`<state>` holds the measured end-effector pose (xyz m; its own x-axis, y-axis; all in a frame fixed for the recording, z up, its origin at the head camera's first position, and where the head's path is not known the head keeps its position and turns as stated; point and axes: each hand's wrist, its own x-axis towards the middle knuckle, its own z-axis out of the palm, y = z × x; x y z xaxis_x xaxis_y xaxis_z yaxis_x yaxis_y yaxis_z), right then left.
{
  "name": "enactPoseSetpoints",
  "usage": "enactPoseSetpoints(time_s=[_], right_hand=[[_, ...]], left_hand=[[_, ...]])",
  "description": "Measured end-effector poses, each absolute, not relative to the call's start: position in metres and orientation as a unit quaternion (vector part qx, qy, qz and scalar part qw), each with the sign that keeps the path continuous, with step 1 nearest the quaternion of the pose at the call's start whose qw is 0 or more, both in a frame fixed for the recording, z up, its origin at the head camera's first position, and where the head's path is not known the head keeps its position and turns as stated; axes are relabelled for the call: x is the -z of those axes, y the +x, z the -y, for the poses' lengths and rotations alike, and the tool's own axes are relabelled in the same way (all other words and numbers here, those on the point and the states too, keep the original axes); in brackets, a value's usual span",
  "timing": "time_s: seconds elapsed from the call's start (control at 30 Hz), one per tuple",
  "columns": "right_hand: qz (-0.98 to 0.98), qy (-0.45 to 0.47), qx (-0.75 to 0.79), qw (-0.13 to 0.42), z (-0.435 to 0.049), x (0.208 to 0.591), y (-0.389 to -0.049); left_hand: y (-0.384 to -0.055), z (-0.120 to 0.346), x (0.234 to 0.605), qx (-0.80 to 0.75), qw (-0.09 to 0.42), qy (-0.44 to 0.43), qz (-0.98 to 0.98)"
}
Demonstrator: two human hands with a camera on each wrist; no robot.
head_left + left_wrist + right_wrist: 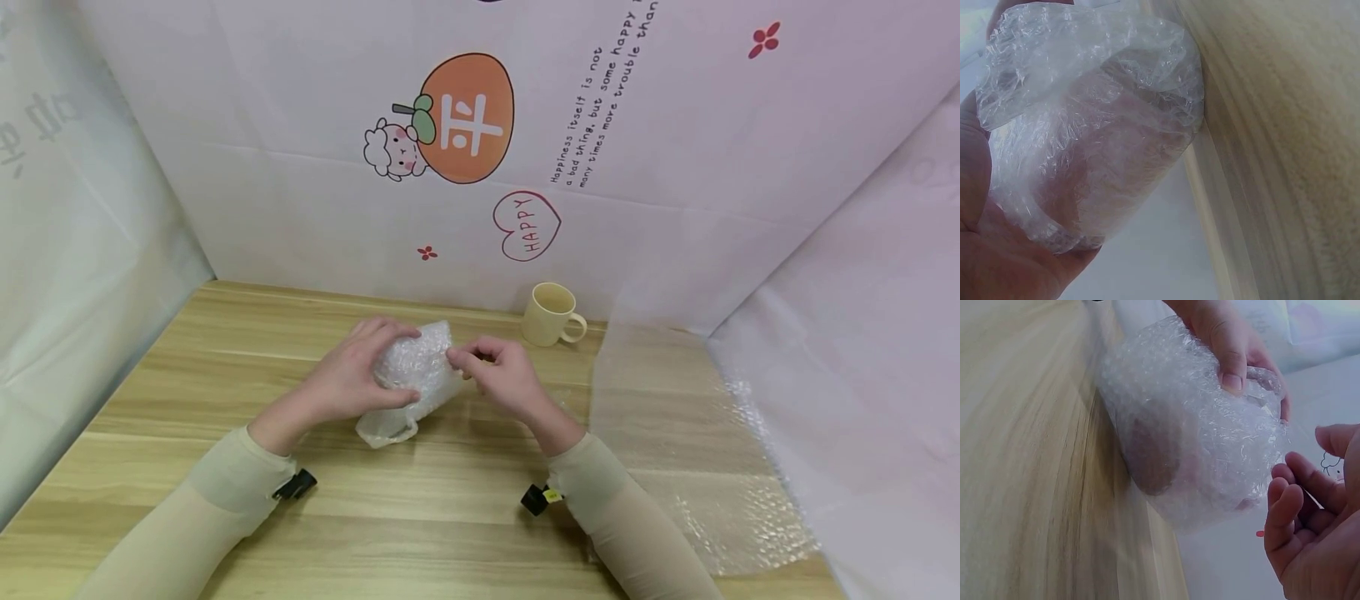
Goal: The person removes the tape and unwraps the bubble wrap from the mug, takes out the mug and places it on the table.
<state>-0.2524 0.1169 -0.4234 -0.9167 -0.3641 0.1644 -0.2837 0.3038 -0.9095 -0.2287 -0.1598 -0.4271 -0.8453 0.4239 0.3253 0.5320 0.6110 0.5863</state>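
Observation:
A bundle in clear bubble wrap (422,367) leans at a slant on the wooden table, left of the middle. My left hand (352,371) grips it, thumb on the near side and fingers over the far side. The left wrist view shows the bundle (1104,125) large, with a loose flap of wrap at its top and its contents blurred by the plastic. Close to its right edge is my right hand (502,375). In the right wrist view, that hand's fingers (1282,506) are loosely curled, thumb apart, with nothing visible between them.
A pale yellow mug (548,315) stands at the back of the table, handle to the right. A large sheet of bubble wrap (675,450) covers the table's right side. Printed white cloth (315,217) hangs behind and at both sides.

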Motion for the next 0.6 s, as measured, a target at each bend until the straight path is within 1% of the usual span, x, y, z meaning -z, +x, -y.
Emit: enactPoseSetpoints(time_s=[0.17, 0.27, 0.6], right_hand=[[-0.781, -0.236, 0.574, 0.072, -0.1182, 0.423, -0.2535], [-0.771, -0.243, 0.583, 0.083, -0.1181, 0.4236, -0.2536], [-0.737, -0.232, 0.631, 0.07, -0.1156, 0.4232, -0.2543]], left_hand=[[-0.2288, 0.1595, 0.4287, 0.348, 0.078, -0.266, 0.896], [-0.229, 0.1592, 0.4289, 0.348, 0.078, -0.266, 0.895], [-0.2337, 0.1641, 0.4303, 0.373, 0.071, -0.252, 0.89]])
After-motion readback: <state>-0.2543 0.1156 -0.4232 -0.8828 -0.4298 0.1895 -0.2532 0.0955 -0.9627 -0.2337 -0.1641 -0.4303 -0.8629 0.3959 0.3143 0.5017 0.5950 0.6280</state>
